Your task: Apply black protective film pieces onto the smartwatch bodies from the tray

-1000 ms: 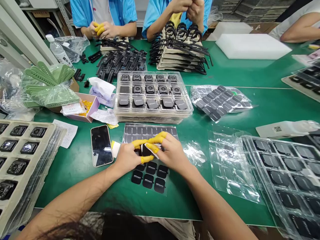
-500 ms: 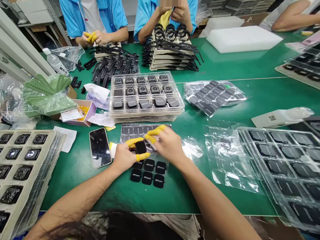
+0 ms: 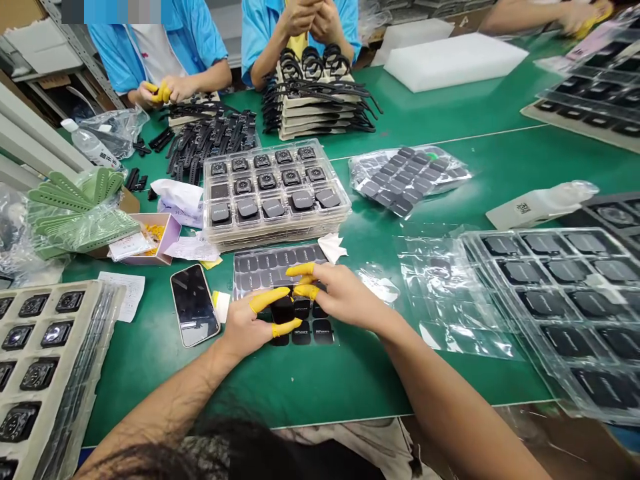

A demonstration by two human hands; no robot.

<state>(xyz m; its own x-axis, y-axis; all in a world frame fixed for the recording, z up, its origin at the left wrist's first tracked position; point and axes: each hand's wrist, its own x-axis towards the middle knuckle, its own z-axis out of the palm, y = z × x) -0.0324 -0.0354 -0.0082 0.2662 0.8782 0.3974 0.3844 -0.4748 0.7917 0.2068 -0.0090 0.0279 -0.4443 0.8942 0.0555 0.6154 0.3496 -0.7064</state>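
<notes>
My left hand [image 3: 249, 320], in yellow finger cots, grips a black square smartwatch body [image 3: 283, 311] by its edges between thumb and finger. My right hand [image 3: 333, 293] reaches in from the right. Its yellow-covered thumb and finger are a little apart close to the watch, over a clear sheet of black square film labels [image 3: 323, 331] printed with white lettering. Part of that sheet is hidden by my hands. Behind it lies a sheet of greyish square labels [image 3: 270, 265], and at its right corner a crumpled white cloth [image 3: 332, 249].
A phone [image 3: 195, 305] lies left of my left hand. Beyond stands a stack of clear trays [image 3: 277, 230] with watch bodies. More trays stand at left [image 3: 53, 343] and right [image 3: 550, 310]. A white bottle [image 3: 540, 205] lies at right. Two people in blue work opposite.
My right hand has let go of the white cloth, which now lies behind the label sheets, and has come down beside the watch. My left hand has lowered the watch slightly. The camera view has shifted.
</notes>
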